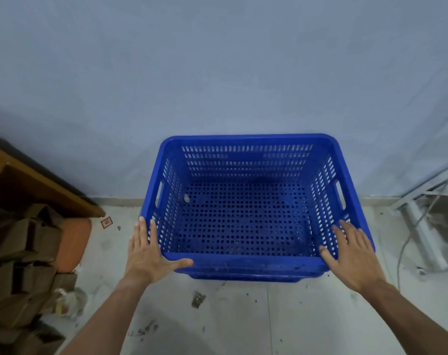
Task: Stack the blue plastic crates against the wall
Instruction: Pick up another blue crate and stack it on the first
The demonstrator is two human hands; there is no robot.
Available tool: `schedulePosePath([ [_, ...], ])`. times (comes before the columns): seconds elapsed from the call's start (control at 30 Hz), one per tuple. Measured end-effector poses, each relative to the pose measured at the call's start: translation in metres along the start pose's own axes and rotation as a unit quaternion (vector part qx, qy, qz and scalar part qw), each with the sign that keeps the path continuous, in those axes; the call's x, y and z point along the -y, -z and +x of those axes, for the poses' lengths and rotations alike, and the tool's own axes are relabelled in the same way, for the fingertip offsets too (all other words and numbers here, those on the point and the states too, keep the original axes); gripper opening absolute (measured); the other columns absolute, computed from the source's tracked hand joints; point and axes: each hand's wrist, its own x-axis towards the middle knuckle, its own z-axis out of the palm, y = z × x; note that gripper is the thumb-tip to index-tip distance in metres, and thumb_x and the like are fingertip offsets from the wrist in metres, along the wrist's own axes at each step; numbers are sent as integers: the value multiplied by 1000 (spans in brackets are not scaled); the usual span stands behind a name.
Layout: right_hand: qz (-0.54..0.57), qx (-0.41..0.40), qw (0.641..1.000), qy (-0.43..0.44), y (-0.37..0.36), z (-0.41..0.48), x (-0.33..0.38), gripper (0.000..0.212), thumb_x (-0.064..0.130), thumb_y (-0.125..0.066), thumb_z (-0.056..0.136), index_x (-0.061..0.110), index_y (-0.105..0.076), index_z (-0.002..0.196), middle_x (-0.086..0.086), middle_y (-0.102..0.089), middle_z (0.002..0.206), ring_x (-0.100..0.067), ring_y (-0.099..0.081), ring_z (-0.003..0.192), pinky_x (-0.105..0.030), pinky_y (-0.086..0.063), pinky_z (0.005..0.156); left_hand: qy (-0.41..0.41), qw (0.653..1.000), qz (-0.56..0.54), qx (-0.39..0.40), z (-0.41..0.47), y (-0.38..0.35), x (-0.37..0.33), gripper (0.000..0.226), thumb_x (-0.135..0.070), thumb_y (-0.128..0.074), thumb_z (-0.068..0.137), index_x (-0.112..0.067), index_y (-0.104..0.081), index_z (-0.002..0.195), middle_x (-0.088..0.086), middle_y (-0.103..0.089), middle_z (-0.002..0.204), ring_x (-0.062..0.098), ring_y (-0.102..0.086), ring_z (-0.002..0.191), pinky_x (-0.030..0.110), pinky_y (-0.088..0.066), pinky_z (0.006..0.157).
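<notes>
A blue perforated plastic crate [246, 265] stands upright on the floor with its far side against the pale wall [217, 73]. A second blue rim shows just under its near edge, so it seems to sit nested on another crate. The inside holds only a small scrap. My left hand [146, 252] lies flat, fingers spread, on the crate's near left corner, thumb along the front rim. At the near right corner rests my right hand [351, 254], also flat and spread on the rim. Neither hand grips anything.
Stacked cardboard boxes [23, 265] and an orange-brown container [74, 242] crowd the left, below a wooden board [38, 180]. A white metal frame [422, 226] with a cable stands at the right. The grey floor [217, 316] in front carries bits of debris.
</notes>
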Motion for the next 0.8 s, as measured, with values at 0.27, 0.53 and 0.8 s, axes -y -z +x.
schedulePosePath([
  [0.27, 59, 100, 993, -4, 39, -73, 24, 87, 71, -11, 91, 15, -12, 157, 0, -11, 165, -15, -5, 152, -34, -1, 123, -73, 997, -11, 15, -54, 6, -15, 115, -83, -38, 80, -10, 0, 160, 6, 3, 170, 21, 3, 156, 40, -8, 127],
  [0.53, 55, 183, 982, 14, 86, -118, 51, 92, 77, -10, 86, 19, -10, 157, -1, -6, 166, -20, -11, 152, -35, -11, 123, -140, 983, -26, 120, -99, 51, -33, 92, -70, -36, 92, -20, -5, 161, 4, -1, 170, 22, -6, 156, 37, -15, 125],
  [0.8, 202, 108, 971, -75, 145, -170, 73, 68, 56, -38, 96, 19, -26, 152, -1, -31, 158, -24, -37, 140, -39, -37, 110, -236, 957, -84, 150, -141, 91, -91, 72, -53, -42, 101, -18, -21, 159, 3, -23, 166, 22, -25, 152, 37, -24, 121],
])
